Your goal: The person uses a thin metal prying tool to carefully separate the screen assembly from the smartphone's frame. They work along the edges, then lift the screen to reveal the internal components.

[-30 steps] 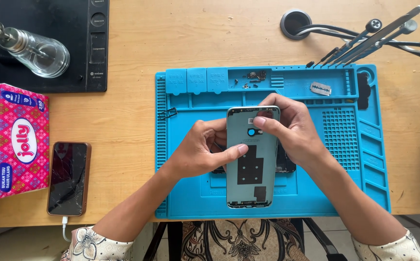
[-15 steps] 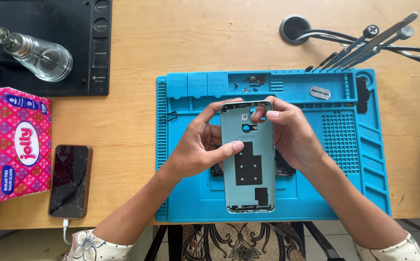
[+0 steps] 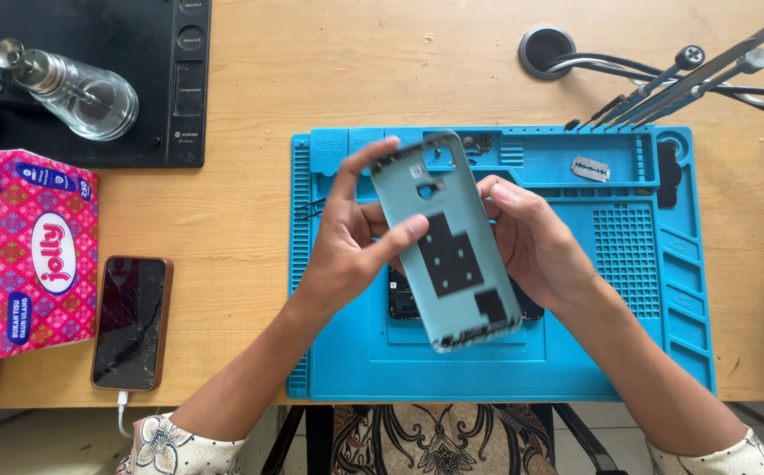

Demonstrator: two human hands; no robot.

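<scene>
Cover [image 3: 448, 255] tilted left since | left hand [image 3: 351, 246] gripping | right hand [image 3: 540, 246] behind

The phone back cover [image 3: 446, 242] is pale green with black patches on its inside (that side faces up). It is lifted and tilted above the blue mat [image 3: 347, 352], over the dark phone body [image 3: 402, 299] lying there.

Bare forearms, floral-print sleeves [image 3: 167, 444]

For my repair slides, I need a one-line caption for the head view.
Both hands, left hand and right hand, hold a teal phone back cover tilted above a blue repair mat.
</scene>
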